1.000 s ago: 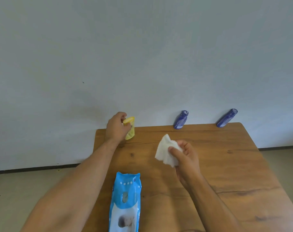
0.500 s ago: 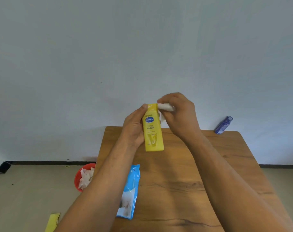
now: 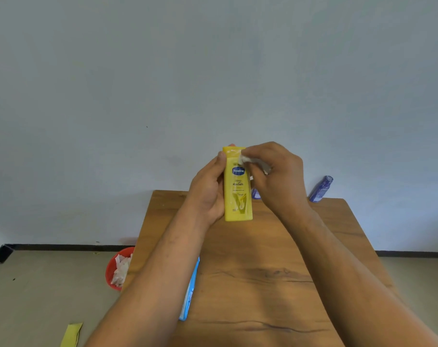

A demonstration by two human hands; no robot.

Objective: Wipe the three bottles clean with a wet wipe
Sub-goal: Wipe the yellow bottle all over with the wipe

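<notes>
My left hand [image 3: 207,191] grips a yellow lotion bottle [image 3: 238,194] upright above the far part of the wooden table [image 3: 263,271]. My right hand [image 3: 275,179] pinches a white wet wipe [image 3: 248,160] against the bottle's cap end. A blue bottle [image 3: 321,189] stands at the table's far right edge by the wall. A second blue bottle [image 3: 255,194] is mostly hidden behind my right hand.
A blue wet-wipe pack [image 3: 189,294] lies on the table's left side, partly under my left forearm. On the floor to the left sits a red bin [image 3: 112,269] with used wipes. A yellow strip [image 3: 71,335] lies on the floor at lower left.
My left hand lifted the yellow bottle off the table's far edge and brought it up. My right hand brought the wipe to the bottle's top and now rubs the cap end.
</notes>
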